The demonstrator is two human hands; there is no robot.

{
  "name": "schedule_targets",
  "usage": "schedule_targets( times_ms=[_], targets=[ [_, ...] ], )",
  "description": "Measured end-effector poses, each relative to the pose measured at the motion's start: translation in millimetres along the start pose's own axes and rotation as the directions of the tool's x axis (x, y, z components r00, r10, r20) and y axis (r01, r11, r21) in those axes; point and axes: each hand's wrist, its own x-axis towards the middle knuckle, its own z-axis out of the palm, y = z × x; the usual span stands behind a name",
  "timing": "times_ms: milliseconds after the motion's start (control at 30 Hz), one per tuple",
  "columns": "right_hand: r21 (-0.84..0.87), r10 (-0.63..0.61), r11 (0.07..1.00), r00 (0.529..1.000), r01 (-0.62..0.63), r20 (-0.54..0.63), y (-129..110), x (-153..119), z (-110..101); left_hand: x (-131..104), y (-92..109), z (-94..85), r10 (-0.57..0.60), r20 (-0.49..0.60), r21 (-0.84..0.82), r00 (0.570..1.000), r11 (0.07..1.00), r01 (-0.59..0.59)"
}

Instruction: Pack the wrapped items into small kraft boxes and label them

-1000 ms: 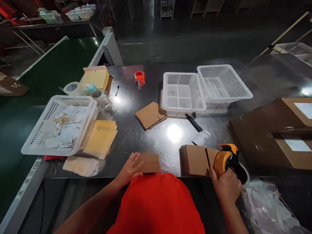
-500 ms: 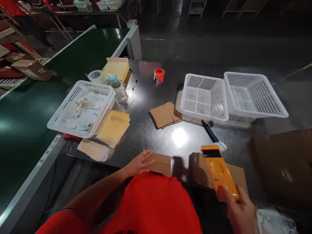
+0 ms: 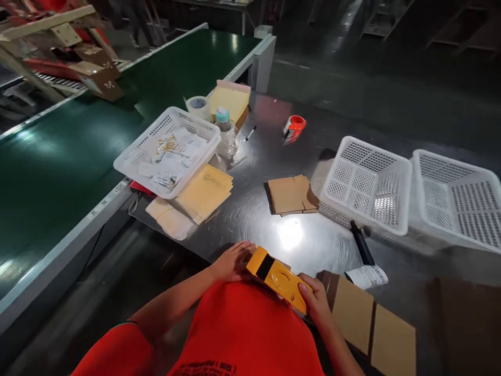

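My right hand (image 3: 316, 300) grips a yellow-orange handheld device (image 3: 279, 279) with a black band near its far end. That end is close beside my left hand (image 3: 235, 261), at the table's near edge. My left hand lies flat with its fingers stretched out; the small brown carton that was under it is mostly hidden by the device. Flat cardboard pieces (image 3: 291, 194) lie further in on the metal table (image 3: 258, 214). To the right of my right hand is a brown cardboard box (image 3: 352, 308) with a dark seam.
A white basket of labels (image 3: 172, 156), yellow envelopes (image 3: 205, 193), a bottle (image 3: 225, 128) and a tape roll (image 3: 198, 106) stand left. Further back is a red tape dispenser (image 3: 294, 128). Two white baskets (image 3: 366, 183) and a black-handled object (image 3: 363, 244) are right. A green conveyor (image 3: 78, 136) runs left.
My right hand has brought the yellow device left, next to my left hand, and turned it. My left hand stays at the table edge. The view has swung left.
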Motion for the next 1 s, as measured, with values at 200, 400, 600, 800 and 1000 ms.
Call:
schedule_targets(
  times_ms=[200, 400, 600, 800, 1000],
  targets=[
    [-0.035, -0.011, 0.999, 0.999, 0.013, 0.038, 9, 2, -5, -8, 44, -11.3, -0.705, -0.288, -0.649, 0.648, 0.641, 0.409],
    [-0.020, 0.034, 0.999, 0.995, -0.032, 0.098, 2, 4, -5, 26, 72, -22.5, -0.781, 0.208, -0.965, 0.589, -0.067, 0.253],
    [-0.073, 0.021, 0.997, 0.996, -0.014, 0.092, -12, 6, -3, 27, 58, -14.5, -0.830, 0.133, -0.907, 0.542, 0.119, 0.405],
    [-0.133, 0.194, 0.976, 0.967, -0.173, 0.165, -40, 8, 0, 25, 36, -13.9, -0.886, -0.033, -0.776, 0.463, 0.315, 0.547],
    [-0.266, 0.209, 0.947, 0.975, -0.182, 0.076, -33, 7, -15, 5, 6, -26.1, -0.898, -0.151, -0.684, 0.413, 0.397, 0.613]
  ],
)
